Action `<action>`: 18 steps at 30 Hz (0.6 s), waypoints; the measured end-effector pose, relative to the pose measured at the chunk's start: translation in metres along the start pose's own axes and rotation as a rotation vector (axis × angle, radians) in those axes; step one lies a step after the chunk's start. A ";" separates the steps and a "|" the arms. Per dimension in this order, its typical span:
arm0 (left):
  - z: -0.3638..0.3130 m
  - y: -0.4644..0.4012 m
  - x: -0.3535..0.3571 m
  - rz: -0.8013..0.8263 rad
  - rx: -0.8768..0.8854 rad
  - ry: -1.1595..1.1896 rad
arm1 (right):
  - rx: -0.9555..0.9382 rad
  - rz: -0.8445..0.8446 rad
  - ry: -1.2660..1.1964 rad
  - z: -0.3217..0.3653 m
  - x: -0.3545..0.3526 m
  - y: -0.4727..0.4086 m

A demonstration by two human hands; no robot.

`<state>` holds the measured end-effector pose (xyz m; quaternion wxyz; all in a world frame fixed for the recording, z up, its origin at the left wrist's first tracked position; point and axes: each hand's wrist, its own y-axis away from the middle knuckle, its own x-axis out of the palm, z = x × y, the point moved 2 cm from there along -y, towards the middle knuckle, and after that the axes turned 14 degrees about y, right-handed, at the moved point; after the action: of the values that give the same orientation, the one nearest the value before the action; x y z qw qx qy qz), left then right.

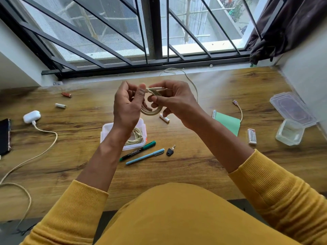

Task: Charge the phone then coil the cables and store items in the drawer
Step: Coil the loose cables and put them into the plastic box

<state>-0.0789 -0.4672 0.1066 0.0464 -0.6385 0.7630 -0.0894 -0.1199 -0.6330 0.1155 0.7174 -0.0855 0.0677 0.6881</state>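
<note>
Gripping one coiled cable (pixel 152 110) above the desk, both hands pinch it, w/ plug end lying horizontal, tip pointing right.

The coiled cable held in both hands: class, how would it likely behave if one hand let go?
The coiled cable looks floppy, so its loops would probably spring open. It seems light: the left hand and right hand hold it by finger pinches alone.

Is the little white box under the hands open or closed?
Open. The white box has no lid on, and a coiled cable shows inside it.
</note>
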 end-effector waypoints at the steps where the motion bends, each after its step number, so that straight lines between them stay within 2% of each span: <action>1: 0.000 0.000 0.000 0.024 -0.057 0.063 | -0.004 -0.032 0.025 -0.002 0.000 -0.001; 5: -0.001 0.000 -0.006 0.153 -0.256 0.270 | -0.007 -0.096 0.036 -0.006 -0.004 -0.001; 9: -0.002 -0.001 -0.013 0.217 -0.326 0.384 | 0.045 -0.121 -0.017 -0.005 -0.006 0.001; 14: 0.002 0.000 -0.012 0.111 -0.314 0.380 | 0.070 -0.134 -0.053 -0.007 -0.005 0.000; 18: 0.003 0.003 -0.007 0.001 -0.339 0.495 | 0.097 -0.166 -0.060 -0.006 -0.004 -0.002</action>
<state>-0.0803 -0.4599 0.1028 -0.2484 -0.5957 0.7553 -0.1138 -0.1177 -0.6381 0.1103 0.7768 -0.0356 0.0721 0.6246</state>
